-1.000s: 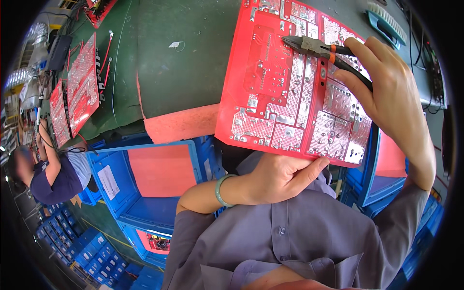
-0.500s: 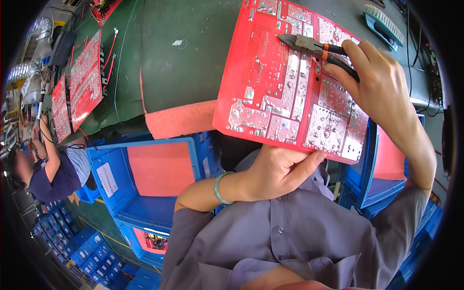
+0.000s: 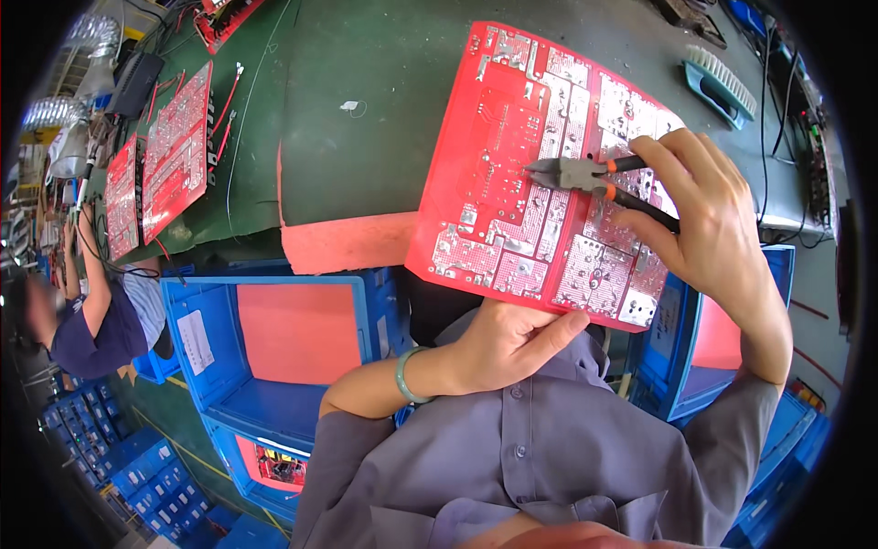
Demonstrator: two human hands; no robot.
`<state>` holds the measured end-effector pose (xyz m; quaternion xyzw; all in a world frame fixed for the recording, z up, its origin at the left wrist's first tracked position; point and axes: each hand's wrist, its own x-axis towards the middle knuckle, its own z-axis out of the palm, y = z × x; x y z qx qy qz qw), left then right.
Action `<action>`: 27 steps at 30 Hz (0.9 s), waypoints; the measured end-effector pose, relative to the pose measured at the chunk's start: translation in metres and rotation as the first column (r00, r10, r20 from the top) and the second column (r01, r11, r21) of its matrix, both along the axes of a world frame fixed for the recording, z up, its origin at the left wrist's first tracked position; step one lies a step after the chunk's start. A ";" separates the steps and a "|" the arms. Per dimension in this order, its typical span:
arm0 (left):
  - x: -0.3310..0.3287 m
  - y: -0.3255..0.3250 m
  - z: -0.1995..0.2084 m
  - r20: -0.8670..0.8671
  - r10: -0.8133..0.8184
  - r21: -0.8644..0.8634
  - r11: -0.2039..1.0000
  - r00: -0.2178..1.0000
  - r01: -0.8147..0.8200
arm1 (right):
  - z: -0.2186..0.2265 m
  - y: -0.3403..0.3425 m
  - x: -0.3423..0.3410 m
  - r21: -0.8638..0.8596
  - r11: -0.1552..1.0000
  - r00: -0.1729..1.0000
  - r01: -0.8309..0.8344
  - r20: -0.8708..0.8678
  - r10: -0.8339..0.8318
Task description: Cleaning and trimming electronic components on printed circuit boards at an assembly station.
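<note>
My left hand (image 3: pixel 512 346) grips the near edge of a large red circuit board (image 3: pixel 448 174), thumb on top and fingers hidden beneath. The board lies solder side up, tilted, over the front edge of the bench. My right hand (image 3: pixel 709 206) is wrapped round the black and orange handles of a pair of side cutters (image 3: pixel 578 174). Their handles are spread and the jaws point left, over the middle of the board among the solder joints. I cannot tell whether the jaw tips touch the board.
A blue-backed brush (image 3: pixel 718 87) lies at the far right of the green bench (image 3: pixel 366 174). More red boards (image 3: pixel 178 151) stand at the left, near a co-worker (image 3: pixel 101 311). Blue crates (image 3: pixel 206 393) sit below the bench front, one lined with a pink sheet (image 3: pixel 297 329).
The cutters and my right hand have moved nearer to me over the board, and the handles are spread wider. The board has shifted slightly. My left hand keeps its hold.
</note>
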<state>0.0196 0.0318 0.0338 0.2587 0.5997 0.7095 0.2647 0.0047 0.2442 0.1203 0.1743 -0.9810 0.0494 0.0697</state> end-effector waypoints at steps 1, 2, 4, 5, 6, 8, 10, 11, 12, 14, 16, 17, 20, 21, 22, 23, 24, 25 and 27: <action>0.001 -0.002 0.000 -0.001 0.005 -0.006 1.000 1.000 -0.005 | 0.000 0.005 0.000 -0.007 1.000 0.999 0.028 -0.041 -0.029; 0.002 -0.004 0.000 0.019 0.020 -0.029 0.999 1.000 -0.020 | -0.001 0.010 0.001 -0.016 0.998 0.995 0.056 -0.083 -0.057; 0.003 -0.006 0.004 -0.041 0.140 -0.022 0.990 0.989 -0.141 | -0.006 0.024 -0.002 -0.075 0.988 0.987 0.138 -0.073 -0.143; -0.002 -0.007 0.011 -0.079 0.172 -0.009 0.985 0.982 -0.174 | -0.008 0.036 -0.002 -0.116 0.963 0.966 0.245 -0.056 -0.252; -0.007 -0.012 0.019 0.016 0.220 -0.050 0.974 0.975 -0.219 | -0.011 0.049 -0.001 -0.121 0.941 0.947 0.316 -0.024 -0.321; -0.023 -0.024 0.028 0.185 0.332 -0.111 0.942 0.925 -0.316 | -0.019 0.069 0.004 -0.154 0.901 0.910 0.406 -0.019 -0.413; -0.049 -0.035 0.028 0.179 0.436 -0.157 0.897 0.882 -0.412 | -0.028 0.082 0.014 -0.157 0.878 0.887 0.453 -0.021 -0.462; -0.063 -0.043 0.026 0.089 0.485 -0.182 0.867 0.870 -0.464 | -0.033 0.083 0.017 -0.174 0.876 0.888 0.450 -0.015 -0.459; -0.077 -0.054 0.023 0.048 0.515 -0.176 0.848 0.856 -0.500 | -0.034 0.082 0.018 -0.195 0.880 0.897 0.433 0.004 -0.441; -0.083 -0.062 0.020 -0.004 0.546 -0.178 0.824 0.838 -0.538 | -0.032 0.080 0.020 -0.206 0.883 0.904 0.422 0.024 -0.427; -0.082 -0.059 0.016 -0.044 0.685 -0.130 0.718 0.728 -0.684 | -0.034 0.077 0.020 -0.194 0.885 0.905 0.423 0.045 -0.423; -0.079 -0.059 0.012 -0.052 0.687 -0.137 0.714 0.725 -0.687 | -0.037 0.077 0.020 -0.204 0.885 0.907 0.419 0.050 -0.418; -0.061 -0.060 0.006 -0.079 0.703 -0.127 0.696 0.707 -0.707 | -0.046 0.084 0.019 -0.193 0.886 0.903 0.422 0.009 -0.429; -0.053 -0.064 0.004 -0.078 0.707 -0.130 0.692 0.703 -0.710 | -0.048 0.085 0.018 -0.193 0.888 0.906 0.418 0.012 -0.423; -0.046 -0.071 0.003 -0.052 0.673 -0.143 0.726 0.738 -0.673 | -0.049 0.087 0.018 -0.131 0.889 0.894 0.439 -0.029 -0.446; -0.040 -0.074 0.002 -0.026 0.637 -0.153 0.759 0.770 -0.633 | -0.049 0.088 0.017 -0.069 0.885 0.882 0.461 -0.074 -0.465; -0.034 -0.072 0.003 0.031 0.583 -0.129 0.808 0.812 -0.575 | -0.051 0.089 0.015 -0.067 0.886 0.883 0.460 -0.074 -0.464; -0.027 -0.070 0.003 0.085 0.540 -0.113 0.840 0.837 -0.531 | -0.053 0.089 0.011 -0.011 0.894 0.888 0.449 -0.110 -0.447; -0.019 -0.062 0.007 0.147 0.535 -0.089 0.845 0.832 -0.527 | -0.053 0.088 0.004 0.047 0.899 0.893 0.435 -0.149 -0.424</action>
